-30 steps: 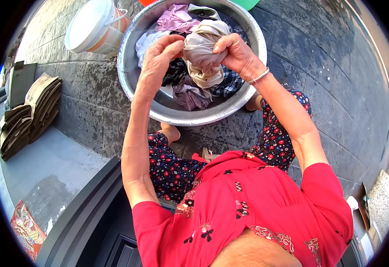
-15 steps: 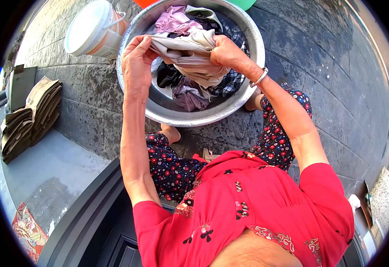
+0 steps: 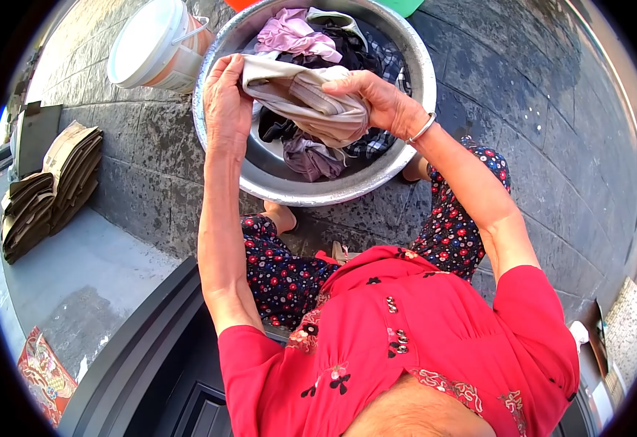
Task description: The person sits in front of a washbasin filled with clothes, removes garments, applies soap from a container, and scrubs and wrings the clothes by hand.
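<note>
Over a round metal basin (image 3: 311, 195) a beige wet garment (image 3: 307, 98) is stretched between my two hands. My left hand (image 3: 229, 98) pinches its left end, thumb on top. At the other end, my right hand (image 3: 380, 102), with a bangle at the wrist, grips the bunched cloth. Its exact kind of garment I cannot make out. Below it in the basin lie a pink cloth (image 3: 297, 35), a mauve cloth (image 3: 313, 159), black pieces and a dark checked cloth (image 3: 369, 144).
A white lidded bucket (image 3: 147, 44) stands left of the basin on wet dark paving (image 3: 508, 95). Folded cardboard (image 3: 60, 178) leans at the far left. Red and green (image 3: 402, 6) objects show behind the basin. My feet rest close to its near rim.
The beige garment has turned and gathered into a more compact bundle between my hands. My right hand has shifted right and slightly down, its thumb now on top of the cloth.
</note>
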The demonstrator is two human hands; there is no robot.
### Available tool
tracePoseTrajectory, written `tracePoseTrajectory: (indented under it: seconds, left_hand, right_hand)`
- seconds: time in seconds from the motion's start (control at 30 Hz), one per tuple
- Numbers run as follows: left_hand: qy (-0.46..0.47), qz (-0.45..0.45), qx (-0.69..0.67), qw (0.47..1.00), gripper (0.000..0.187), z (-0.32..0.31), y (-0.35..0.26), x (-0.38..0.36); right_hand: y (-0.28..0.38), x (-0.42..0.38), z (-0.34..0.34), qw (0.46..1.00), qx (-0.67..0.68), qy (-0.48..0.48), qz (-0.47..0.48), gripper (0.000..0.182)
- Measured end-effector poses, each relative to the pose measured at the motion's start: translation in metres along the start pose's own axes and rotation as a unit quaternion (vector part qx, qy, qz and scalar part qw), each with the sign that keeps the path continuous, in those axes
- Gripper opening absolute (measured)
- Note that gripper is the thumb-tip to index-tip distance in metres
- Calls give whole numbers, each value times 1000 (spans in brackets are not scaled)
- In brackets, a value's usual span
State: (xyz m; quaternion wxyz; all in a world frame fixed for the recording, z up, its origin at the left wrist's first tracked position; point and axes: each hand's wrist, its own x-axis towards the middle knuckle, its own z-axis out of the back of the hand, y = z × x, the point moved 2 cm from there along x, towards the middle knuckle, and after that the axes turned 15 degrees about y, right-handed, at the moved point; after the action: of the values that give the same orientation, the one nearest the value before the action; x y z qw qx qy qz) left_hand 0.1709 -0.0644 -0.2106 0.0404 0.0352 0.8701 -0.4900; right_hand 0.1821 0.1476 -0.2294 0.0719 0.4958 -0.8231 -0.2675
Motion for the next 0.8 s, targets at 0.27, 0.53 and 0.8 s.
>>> tracePoseTrajectory:
  seconds: [0.27, 0.53, 0.8]
  left_hand:
    - [24, -73, 526, 847, 22, -23, 13, -15]
    - [312, 281, 429, 800, 44, -45, 20, -30]
    - [108, -30, 94, 989, 20, -41, -47, -20]
  right_hand:
    - [16, -4, 4, 993, 58, 8, 104, 32]
    - [40, -7, 0, 987, -93, -8, 128, 34]
    - [58, -25, 25, 797, -548, -254, -3, 34]
